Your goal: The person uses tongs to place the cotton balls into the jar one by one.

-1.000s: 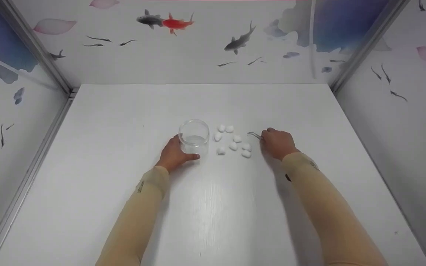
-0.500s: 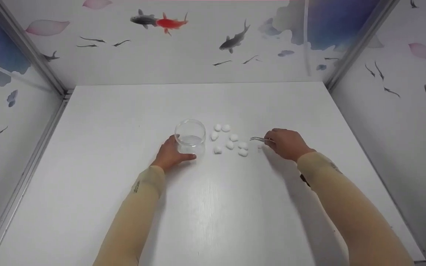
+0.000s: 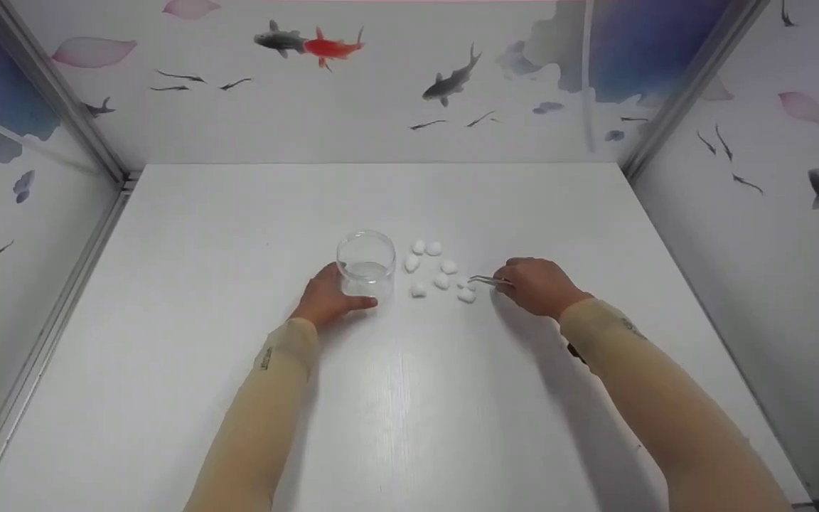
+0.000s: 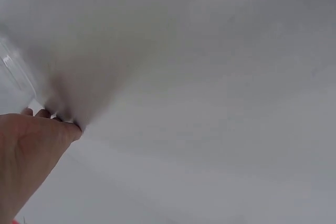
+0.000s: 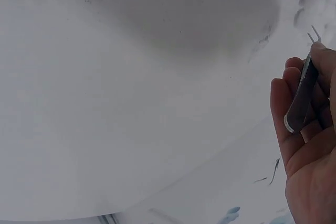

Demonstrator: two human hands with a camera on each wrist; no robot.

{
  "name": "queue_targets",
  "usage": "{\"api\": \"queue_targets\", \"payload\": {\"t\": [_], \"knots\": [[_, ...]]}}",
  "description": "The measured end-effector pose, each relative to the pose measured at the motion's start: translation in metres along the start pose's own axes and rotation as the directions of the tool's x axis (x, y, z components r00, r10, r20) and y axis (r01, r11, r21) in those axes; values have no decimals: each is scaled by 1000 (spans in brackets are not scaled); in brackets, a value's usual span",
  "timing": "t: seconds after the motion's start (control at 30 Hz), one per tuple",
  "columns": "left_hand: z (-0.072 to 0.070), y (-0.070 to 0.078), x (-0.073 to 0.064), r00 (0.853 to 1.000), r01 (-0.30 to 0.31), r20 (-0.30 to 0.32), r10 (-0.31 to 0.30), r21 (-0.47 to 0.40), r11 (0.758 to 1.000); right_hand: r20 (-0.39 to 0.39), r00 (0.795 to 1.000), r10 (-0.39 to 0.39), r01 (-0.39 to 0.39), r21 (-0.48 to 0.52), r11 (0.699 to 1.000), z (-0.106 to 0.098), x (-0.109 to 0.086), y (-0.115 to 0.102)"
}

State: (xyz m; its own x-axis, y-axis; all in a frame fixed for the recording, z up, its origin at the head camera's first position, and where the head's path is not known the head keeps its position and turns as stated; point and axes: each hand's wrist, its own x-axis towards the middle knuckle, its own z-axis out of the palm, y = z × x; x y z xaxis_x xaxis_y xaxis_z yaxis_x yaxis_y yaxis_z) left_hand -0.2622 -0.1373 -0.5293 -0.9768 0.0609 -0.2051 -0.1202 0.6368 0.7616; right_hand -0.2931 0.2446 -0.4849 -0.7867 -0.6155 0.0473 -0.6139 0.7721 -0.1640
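Observation:
In the head view my left hand (image 3: 329, 297) holds a clear jar (image 3: 366, 274) from its left side, fingers behind and thumb across the front. The jar stands upright, its round mouth uncovered. The left wrist view catches part of the jar (image 4: 14, 80) beyond my hand (image 4: 37, 145). My right hand (image 3: 539, 286) pinches metal tweezers (image 3: 491, 281) with bent tips. Those tips overlap a white cotton ball (image 3: 462, 282) at the right side of a loose group. Below it lies another cotton ball (image 3: 466, 295). Seen from the right wrist, the tweezers (image 5: 302, 100) lie along my curled fingers.
Several more cotton balls (image 3: 441, 281) are spread between the jar and the tweezers on the white tabletop (image 3: 395, 398). Printed panels with fish enclose the table at the back (image 3: 352, 128) and both sides.
My right hand first drew slightly right and turned the tweezers, then came left and nearer, bringing their tips onto a cotton ball. The left hand stays on the jar. The head view shifted slightly.

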Motion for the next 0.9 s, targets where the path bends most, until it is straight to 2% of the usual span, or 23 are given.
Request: {"api": "queue_targets", "payload": {"t": [0.2,0.47,0.67,0.9], "knots": [[-3,-1,0,1000,-21,6,21,16,1000,-14,1000,-11,11,-51,999,6,3,-3],[0,-4,0,1000,9,1,-9,20,1000,-123,989,-75,59,-134,989,11,5,-3],[0,-5,1,1000,-4,-8,5,23,1000,-188,976,-106,77,-156,985,4,5,1],[-1,-5,2,1000,-24,-9,25,34,999,-237,963,-130,91,-170,981,-13,8,0]]}}
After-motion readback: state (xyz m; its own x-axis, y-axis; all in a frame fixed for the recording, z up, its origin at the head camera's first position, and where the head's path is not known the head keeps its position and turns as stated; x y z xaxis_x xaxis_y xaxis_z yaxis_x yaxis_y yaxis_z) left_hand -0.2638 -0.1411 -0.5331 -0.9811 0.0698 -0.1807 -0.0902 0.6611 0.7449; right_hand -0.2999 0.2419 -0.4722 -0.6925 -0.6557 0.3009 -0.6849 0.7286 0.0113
